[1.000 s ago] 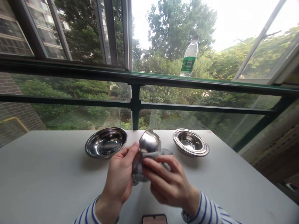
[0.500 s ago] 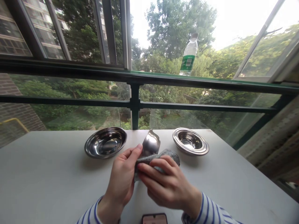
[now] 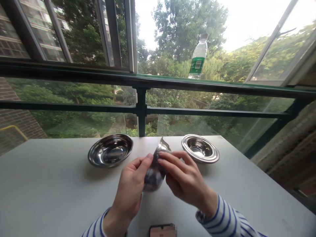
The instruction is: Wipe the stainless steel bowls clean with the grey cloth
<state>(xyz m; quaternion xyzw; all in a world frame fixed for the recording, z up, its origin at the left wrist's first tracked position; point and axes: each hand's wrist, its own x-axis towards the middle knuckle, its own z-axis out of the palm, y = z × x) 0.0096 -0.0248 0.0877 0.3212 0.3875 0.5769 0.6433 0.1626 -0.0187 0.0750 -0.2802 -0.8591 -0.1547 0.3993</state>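
Observation:
My left hand (image 3: 130,189) is closed on the edge of a shiny steel bowl (image 3: 152,181), thumb on top. The bowl is tipped on its side above the table, its outer wall turned toward my right hand. My right hand (image 3: 186,179) presses its fingers against the bowl's upper part. Under these fingers lies a grey cloth, now almost wholly hidden. Both of my sleeves are striped white and blue.
A wide steel dish (image 3: 92,157) stands at the back left of the white table (image 3: 61,197), and rimmed steel dishes (image 3: 213,157) at the back right. A phone (image 3: 161,231) lies at the front edge. A plastic bottle (image 3: 198,62) stands on the railing (image 3: 98,77).
My right hand has moved up and forward along the bowl with the cloth, baring the lower part of the bowl. The left hand stays almost where it was.

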